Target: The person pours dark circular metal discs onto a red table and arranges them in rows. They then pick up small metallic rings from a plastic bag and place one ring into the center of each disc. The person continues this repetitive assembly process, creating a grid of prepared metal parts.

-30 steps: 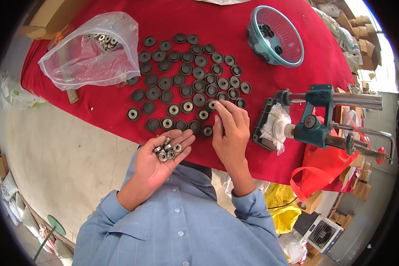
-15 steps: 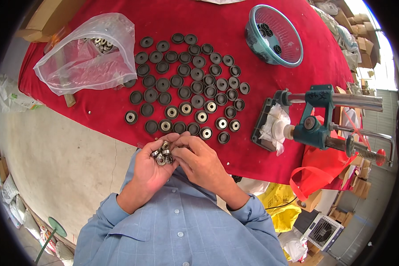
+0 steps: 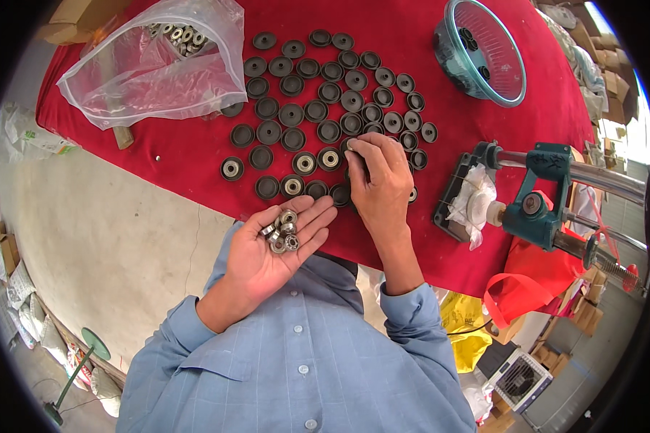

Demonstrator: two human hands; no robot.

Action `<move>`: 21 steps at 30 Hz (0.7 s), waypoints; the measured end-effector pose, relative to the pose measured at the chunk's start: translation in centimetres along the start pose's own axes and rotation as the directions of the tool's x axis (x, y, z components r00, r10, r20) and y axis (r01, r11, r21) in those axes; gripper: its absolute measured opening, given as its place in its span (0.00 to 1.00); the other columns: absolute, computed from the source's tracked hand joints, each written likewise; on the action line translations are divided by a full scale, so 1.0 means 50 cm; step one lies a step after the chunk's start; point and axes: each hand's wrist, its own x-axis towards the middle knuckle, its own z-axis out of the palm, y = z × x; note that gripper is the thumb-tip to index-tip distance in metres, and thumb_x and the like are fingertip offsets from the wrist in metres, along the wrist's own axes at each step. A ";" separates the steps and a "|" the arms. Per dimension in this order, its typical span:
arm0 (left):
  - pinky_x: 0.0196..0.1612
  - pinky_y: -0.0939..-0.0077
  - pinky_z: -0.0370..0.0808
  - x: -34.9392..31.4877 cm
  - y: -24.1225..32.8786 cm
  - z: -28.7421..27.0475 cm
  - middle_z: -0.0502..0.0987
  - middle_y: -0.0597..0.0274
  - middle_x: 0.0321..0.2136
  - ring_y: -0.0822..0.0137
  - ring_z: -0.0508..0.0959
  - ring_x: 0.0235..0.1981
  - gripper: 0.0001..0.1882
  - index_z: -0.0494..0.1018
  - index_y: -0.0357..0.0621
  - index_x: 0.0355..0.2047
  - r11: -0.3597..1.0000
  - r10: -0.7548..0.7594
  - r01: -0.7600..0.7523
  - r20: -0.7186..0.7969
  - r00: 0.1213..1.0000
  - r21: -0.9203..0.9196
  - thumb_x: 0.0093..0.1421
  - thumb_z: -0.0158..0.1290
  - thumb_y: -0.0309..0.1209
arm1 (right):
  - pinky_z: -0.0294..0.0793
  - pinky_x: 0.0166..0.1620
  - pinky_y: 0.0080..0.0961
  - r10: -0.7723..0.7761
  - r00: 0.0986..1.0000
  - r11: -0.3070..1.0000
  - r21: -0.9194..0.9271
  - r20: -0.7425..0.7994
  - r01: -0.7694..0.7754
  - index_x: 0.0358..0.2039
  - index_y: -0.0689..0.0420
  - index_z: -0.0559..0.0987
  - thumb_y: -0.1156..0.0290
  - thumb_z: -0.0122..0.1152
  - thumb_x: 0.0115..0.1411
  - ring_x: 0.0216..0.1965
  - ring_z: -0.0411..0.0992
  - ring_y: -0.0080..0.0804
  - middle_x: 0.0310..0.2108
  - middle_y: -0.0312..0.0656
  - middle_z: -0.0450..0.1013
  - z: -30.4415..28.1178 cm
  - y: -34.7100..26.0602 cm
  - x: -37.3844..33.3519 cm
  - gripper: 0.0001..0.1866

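Palm up, my left hand (image 3: 253,263) holds several small steel bearings (image 3: 284,229) in a loose pile, its fingers stretched out near the table's front edge. My right hand (image 3: 384,177) reaches over the rows of round black caps (image 3: 291,114), thumb and fingers pinched on a bearing (image 3: 350,144) at one cap. The fingers partly hide that bearing and cover the caps beneath. Several caps nearby have a shiny bearing seated in the middle, such as the filled cap (image 3: 305,163); most others hold none.
On the red tablecloth (image 3: 173,162), an open clear plastic bag (image 3: 159,97) of bearings lies at the far left. A teal plastic basket (image 3: 514,90) with a few black parts stands far right. A green hand press (image 3: 549,173) with white wrapping (image 3: 475,202) is at the right.
My right hand has left the left palm and moved forward and right to the caps with a bearing. My left fingers have spread out. The whole view has shifted slightly.
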 end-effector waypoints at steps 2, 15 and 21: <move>0.77 0.43 0.64 0.000 0.001 -0.003 0.62 0.32 0.74 0.41 0.60 0.78 0.25 0.69 0.27 0.65 0.999 -0.008 0.009 0.024 1.000 -0.044 0.78 0.39 0.35 | 0.78 0.45 0.39 -0.012 1.000 1.000 -0.017 0.008 0.012 0.42 0.60 0.85 0.80 0.73 0.57 0.42 0.77 0.43 0.42 0.42 0.79 0.004 0.003 -0.004 0.12; 0.78 0.44 0.63 0.000 -0.002 -0.020 0.63 0.35 0.74 0.42 0.60 0.78 0.25 0.69 0.28 0.66 0.997 0.003 0.007 0.147 0.989 -0.071 0.77 0.40 0.34 | 0.67 0.56 0.38 -0.091 0.981 0.864 -0.475 0.173 0.164 0.53 0.59 0.86 0.74 0.64 0.58 0.51 0.76 0.36 0.53 0.38 0.80 -0.022 -0.040 -0.045 0.21; 0.78 0.44 0.63 0.002 -0.008 -0.030 0.64 0.36 0.74 0.43 0.60 0.78 0.26 0.70 0.30 0.66 0.999 0.044 -0.042 0.154 0.987 -0.018 0.77 0.40 0.35 | 0.67 0.55 0.42 -0.163 0.961 0.812 -0.523 0.222 0.259 0.49 0.64 0.86 0.71 0.64 0.56 0.50 0.75 0.40 0.48 0.44 0.80 -0.019 -0.048 -0.022 0.21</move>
